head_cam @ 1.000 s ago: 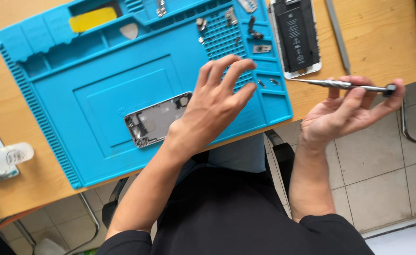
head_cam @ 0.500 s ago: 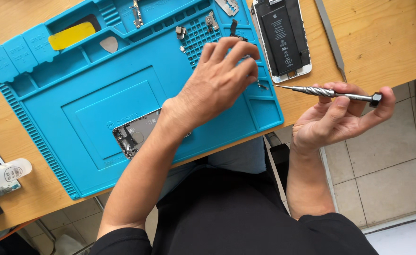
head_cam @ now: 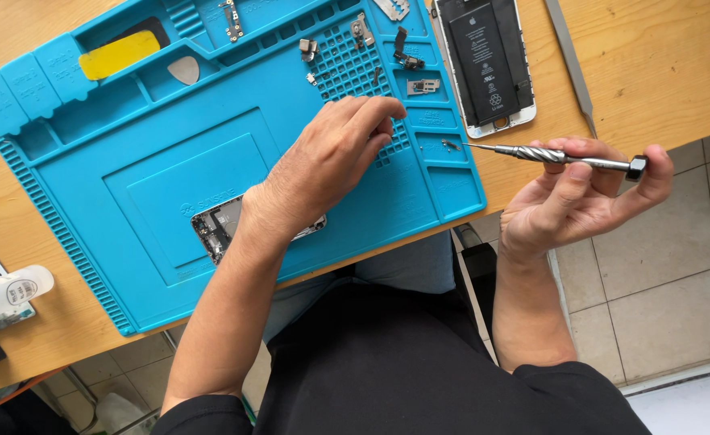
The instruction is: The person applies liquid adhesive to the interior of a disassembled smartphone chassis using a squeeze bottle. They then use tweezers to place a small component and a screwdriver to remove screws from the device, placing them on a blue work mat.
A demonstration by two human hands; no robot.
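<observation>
My left hand (head_cam: 323, 165) rests palm down on the blue repair mat (head_cam: 129, 185), fingertips bent onto its small grid of compartments (head_cam: 347, 64). Whether they pinch anything is hidden. Its wrist covers part of a stripped phone frame (head_cam: 214, 227) lying on the mat. My right hand (head_cam: 572, 201) hovers past the table's front edge, over the floor, holding a slim metal screwdriver (head_cam: 556, 155) level. The tip points left at the mat's right edge.
An opened phone with a black battery (head_cam: 484, 60) lies beyond the mat, with a metal tool (head_cam: 568, 60) beside it. Small metal brackets (head_cam: 410, 60), a yellow pick (head_cam: 121, 55) and a grey pick (head_cam: 184, 71) sit in mat trays. A white bottle (head_cam: 8, 292) stands at far left.
My left hand has dropped from a raised, spread-fingered pose onto the mat's grid compartments. The screwdriver hand has stayed in about the same place.
</observation>
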